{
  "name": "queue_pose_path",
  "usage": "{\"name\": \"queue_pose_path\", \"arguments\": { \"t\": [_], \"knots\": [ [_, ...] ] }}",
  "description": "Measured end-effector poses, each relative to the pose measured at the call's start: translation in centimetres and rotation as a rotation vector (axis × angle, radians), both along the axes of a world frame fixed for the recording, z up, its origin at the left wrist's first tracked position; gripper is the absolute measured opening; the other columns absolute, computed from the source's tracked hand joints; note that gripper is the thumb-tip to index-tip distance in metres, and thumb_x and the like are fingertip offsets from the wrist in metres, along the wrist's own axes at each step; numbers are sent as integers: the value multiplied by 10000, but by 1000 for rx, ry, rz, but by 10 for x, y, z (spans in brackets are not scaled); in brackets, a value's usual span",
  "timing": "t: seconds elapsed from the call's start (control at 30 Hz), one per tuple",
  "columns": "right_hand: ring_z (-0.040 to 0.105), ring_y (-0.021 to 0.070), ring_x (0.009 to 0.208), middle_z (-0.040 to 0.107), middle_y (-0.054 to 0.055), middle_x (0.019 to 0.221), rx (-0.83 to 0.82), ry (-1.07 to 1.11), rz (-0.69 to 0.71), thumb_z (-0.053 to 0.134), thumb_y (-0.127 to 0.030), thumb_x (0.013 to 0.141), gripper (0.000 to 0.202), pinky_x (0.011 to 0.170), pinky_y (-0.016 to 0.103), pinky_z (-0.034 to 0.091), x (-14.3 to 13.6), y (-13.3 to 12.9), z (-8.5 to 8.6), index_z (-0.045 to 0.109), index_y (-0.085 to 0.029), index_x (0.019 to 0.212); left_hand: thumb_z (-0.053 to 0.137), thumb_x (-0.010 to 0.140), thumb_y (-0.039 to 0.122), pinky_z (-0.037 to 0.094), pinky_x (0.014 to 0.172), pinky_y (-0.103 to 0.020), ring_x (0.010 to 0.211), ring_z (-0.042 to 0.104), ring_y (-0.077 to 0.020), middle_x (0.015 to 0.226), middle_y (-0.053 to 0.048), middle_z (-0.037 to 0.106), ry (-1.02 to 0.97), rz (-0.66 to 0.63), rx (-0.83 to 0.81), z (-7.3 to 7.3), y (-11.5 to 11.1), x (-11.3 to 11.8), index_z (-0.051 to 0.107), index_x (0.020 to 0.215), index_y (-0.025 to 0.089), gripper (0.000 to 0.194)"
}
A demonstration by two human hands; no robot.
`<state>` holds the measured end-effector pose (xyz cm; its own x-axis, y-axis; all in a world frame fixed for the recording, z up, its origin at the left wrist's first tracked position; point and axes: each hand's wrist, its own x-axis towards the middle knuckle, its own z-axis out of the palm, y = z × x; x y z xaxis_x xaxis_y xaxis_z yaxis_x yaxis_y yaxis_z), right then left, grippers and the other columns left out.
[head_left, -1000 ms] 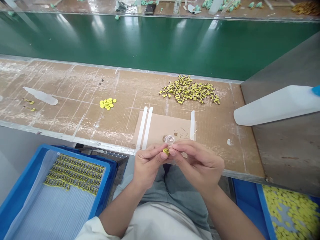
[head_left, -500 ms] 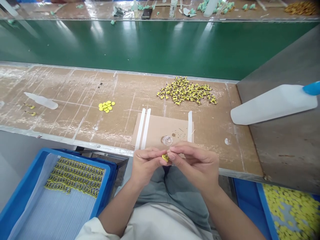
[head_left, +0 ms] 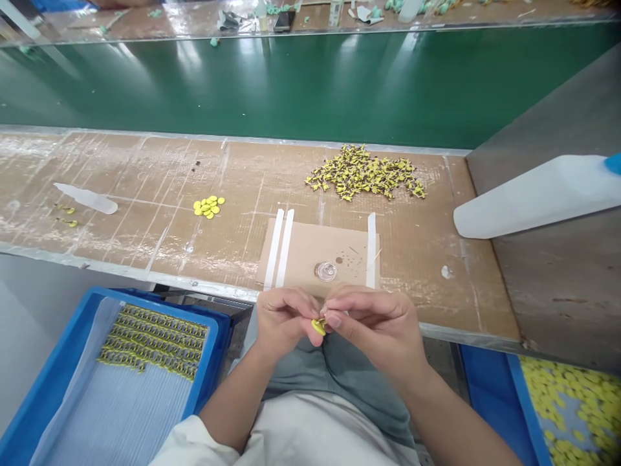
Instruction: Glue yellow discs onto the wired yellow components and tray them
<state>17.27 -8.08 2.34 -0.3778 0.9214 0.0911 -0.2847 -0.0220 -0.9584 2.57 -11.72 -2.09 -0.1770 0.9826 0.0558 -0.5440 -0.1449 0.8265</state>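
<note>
My left hand (head_left: 284, 323) is closed in a pinch at the table's front edge, holding a small yellow disc (head_left: 318, 327) by its rim. Pressed close to it, my right hand (head_left: 376, 323) pinches a tiny piece against the disc's upper side; fingertips hide most of that piece, so its kind does not show. Just beyond both hands, a small clear round dish (head_left: 325, 271) rests on a taped cardboard sheet (head_left: 315, 239). Further back lies a heap of small yellow-and-dark-brown pieces (head_left: 363, 173). Several loose yellow discs (head_left: 209, 206) are grouped to the left.
At lower left, a blue tray (head_left: 206, 362) holds rows of yellow-and-brown pieces. Another blue bin (head_left: 526, 401) with yellow discs stands at lower right. A white bottle (head_left: 528, 197) leans in from the right beside a side panel (head_left: 557, 278). Beyond the table runs a green belt (head_left: 242, 84).
Both hands sit slightly lower in the picture, still together. The yellow disc has tipped so more of its face shows, and my left fingertips have shifted on it. The whole view has moved a little.
</note>
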Motion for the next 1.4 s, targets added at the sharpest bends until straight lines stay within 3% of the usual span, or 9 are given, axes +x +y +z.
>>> {"name": "queue_pose_path", "arguments": {
  "t": [0.3, 0.5, 0.7, 0.93, 1.4],
  "knots": [
    [676, 151, 589, 740, 33, 706, -46, 64, 52, 761, -89, 781, 185, 516, 257, 596, 3, 2, -1, 806, -250, 862, 920, 587, 235, 615, 447, -272, 499, 714, -202, 622, -3, 714, -3, -90, -67, 4, -2, -4, 779, 685, 242, 172],
    [685, 155, 548, 756, 45, 778, -162, 52, -32, 803, -154, 761, 111, 480, 256, 627, 2, 0, 0, 805, -227, 844, 939, 541, 234, 629, 463, -287, 510, 719, -210, 628, 0, 731, 35, -66, -75, 9, 0, -3, 786, 675, 258, 205],
    [690, 159, 623, 750, 46, 734, -42, -11, -35, 793, -133, 759, 126, 513, 235, 605, 7, 0, 5, 809, -231, 836, 835, 694, 117, 626, 517, -255, 555, 727, -182, 723, -25, 767, 198, -118, 10, 11, -5, -10, 813, 808, 275, 196],
    [689, 161, 636, 748, 35, 723, 17, -7, 9, 774, -118, 784, 138, 557, 270, 608, 9, 1, 5, 795, -237, 851, 819, 729, 162, 605, 512, -244, 541, 713, -171, 721, -47, 769, 220, -64, 40, 14, -7, -10, 817, 821, 256, 132],
    [705, 158, 681, 759, 24, 796, -12, 14, 113, 768, -79, 786, 231, 580, 257, 603, 15, 3, 0, 800, -276, 904, 833, 720, 197, 614, 516, -271, 543, 722, -190, 729, -49, 774, 224, -132, 32, 16, -7, -10, 816, 814, 277, 124]
  ]
}}
